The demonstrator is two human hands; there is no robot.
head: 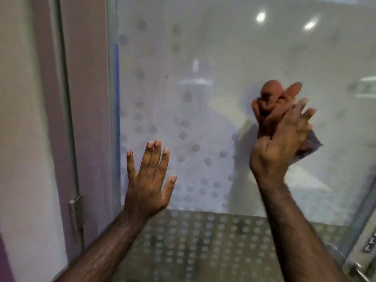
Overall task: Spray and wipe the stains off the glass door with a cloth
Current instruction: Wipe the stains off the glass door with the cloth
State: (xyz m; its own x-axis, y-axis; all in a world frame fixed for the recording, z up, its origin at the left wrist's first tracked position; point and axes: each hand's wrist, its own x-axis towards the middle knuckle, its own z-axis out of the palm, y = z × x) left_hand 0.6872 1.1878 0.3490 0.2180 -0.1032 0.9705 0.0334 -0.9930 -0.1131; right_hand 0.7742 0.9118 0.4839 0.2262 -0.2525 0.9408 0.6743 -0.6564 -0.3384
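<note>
Two hands (pixel 149 180) (pixel 284 135) against dotted glass door (pixel 203 58)

I see the glass door (pixel 234 58) frosted milky white, patterned with scattered grey dots. A blue strip (pixel 117 78) runs down its left edge. The cloth (pixel 311 146) shows greyish purple. The door frame (pixel 89 98) looks pale mauve, its hinge (pixel 73 216) silver. The wall (pixel 20 119) is off-white.

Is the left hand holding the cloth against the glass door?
No, the left hand lies flat and bare on the glass door; the right hand holds the cloth.
</note>
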